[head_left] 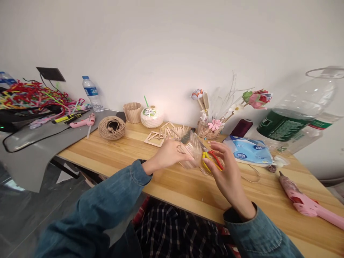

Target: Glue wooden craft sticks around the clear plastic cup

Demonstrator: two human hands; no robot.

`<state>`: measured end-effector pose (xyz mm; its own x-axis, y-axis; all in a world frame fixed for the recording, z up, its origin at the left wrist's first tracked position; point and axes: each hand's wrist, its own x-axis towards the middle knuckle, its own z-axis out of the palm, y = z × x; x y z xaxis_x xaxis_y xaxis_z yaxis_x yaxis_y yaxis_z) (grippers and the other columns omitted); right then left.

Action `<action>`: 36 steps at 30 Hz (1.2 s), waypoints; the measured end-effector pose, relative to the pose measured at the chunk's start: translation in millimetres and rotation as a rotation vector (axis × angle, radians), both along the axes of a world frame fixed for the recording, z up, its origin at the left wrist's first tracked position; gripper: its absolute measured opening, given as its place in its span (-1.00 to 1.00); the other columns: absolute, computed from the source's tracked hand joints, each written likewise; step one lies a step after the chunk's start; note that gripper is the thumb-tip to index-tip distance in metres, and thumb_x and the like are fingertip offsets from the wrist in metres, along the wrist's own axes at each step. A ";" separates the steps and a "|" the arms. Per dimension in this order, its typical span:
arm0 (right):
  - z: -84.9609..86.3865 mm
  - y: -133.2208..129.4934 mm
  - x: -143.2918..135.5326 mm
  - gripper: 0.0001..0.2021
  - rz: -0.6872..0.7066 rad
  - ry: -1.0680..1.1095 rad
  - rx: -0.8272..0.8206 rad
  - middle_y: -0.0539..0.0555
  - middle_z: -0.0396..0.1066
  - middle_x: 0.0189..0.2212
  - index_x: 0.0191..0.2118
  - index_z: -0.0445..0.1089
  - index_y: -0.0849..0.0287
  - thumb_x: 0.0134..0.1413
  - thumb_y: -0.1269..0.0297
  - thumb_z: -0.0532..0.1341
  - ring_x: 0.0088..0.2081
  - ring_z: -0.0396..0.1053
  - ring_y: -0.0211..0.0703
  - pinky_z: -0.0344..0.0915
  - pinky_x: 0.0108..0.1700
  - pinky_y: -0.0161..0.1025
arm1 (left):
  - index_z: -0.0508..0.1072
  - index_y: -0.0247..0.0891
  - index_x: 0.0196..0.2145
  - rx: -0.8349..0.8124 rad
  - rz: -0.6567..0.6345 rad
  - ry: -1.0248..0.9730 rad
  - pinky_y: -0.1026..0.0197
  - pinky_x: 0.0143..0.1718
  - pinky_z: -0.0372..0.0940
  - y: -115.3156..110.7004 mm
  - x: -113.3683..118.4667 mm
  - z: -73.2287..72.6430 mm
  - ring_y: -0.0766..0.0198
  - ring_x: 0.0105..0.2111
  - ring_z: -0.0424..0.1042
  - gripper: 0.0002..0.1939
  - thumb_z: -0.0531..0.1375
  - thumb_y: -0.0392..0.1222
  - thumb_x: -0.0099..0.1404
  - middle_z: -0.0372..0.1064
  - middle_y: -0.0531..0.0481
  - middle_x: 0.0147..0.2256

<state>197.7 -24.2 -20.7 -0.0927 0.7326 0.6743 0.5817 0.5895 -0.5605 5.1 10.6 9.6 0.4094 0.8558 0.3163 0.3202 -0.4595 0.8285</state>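
Observation:
My left hand (pixel 170 154) is closed around a clear plastic cup (pixel 197 148) with wooden craft sticks along its side. The cup is tilted over the table. To its right is my right hand (pixel 225 168), with thumb and fingers apart and nothing visibly gripped. A tool with red and yellow handles (pixel 215 158) shows between the right thumb and fingers, seemingly on the table behind them. Flat wooden stick frames (pixel 154 139) and a fan of loose sticks lie just beyond the left hand.
A twine ball (pixel 111 128), a stick-covered cup (pixel 133 112) and a wrapped coconut (pixel 152 117) stand at the left. Behind are paper flowers (pixel 215 124). To the right lie a tissue pack (pixel 248 149), a large plastic bottle (pixel 285 125) and a pink glue gun (pixel 303 204).

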 end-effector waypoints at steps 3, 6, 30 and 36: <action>2.5 -8.5 -4.4 -0.52 0.170 0.277 -0.301 0.13 0.12 0.14 0.08 0.09 -0.05 0.07 0.01 0.19 0.18 0.10 0.00 0.13 0.14 0.14 | 0.56 -0.35 -0.46 -0.207 -0.029 -0.400 0.15 -0.23 0.32 -13.1 -2.0 7.0 0.15 -0.33 0.47 -0.73 0.37 -0.07 -0.07 0.54 -0.09 -0.38; 8.8 -18.9 -11.7 -0.41 0.336 0.444 -0.405 0.08 -0.02 0.23 0.14 0.00 -0.13 0.02 0.00 0.23 0.26 -0.06 -0.01 -0.02 0.23 0.17 | 0.57 -0.30 -0.53 -0.270 0.020 -0.597 0.15 -0.12 0.31 -30.4 3.5 8.7 0.11 -0.19 0.45 -0.80 0.41 -0.13 -0.12 0.54 -0.06 -0.42; 36.3 -44.6 -0.6 -0.25 0.337 -0.055 0.153 0.14 -0.16 0.22 0.18 -0.02 -0.11 -0.10 0.50 0.26 0.26 -0.13 0.14 0.16 0.14 0.22 | 0.60 -0.23 -0.46 0.184 -0.266 -0.387 0.10 -0.10 0.37 -55.2 -4.7 -0.9 0.14 -0.23 0.48 -0.86 0.35 -0.12 0.04 0.54 -0.11 -0.40; 38.4 -47.1 -6.2 -0.21 0.325 -0.078 0.250 0.12 -0.16 0.21 0.19 -0.05 -0.08 -0.15 0.53 0.27 0.27 -0.15 0.09 0.08 0.20 0.18 | 0.59 -0.21 -0.47 0.374 -0.286 -0.339 0.09 -0.13 0.39 -55.9 -1.3 1.4 0.13 -0.21 0.50 -0.91 0.31 -0.16 0.10 0.55 -0.09 -0.48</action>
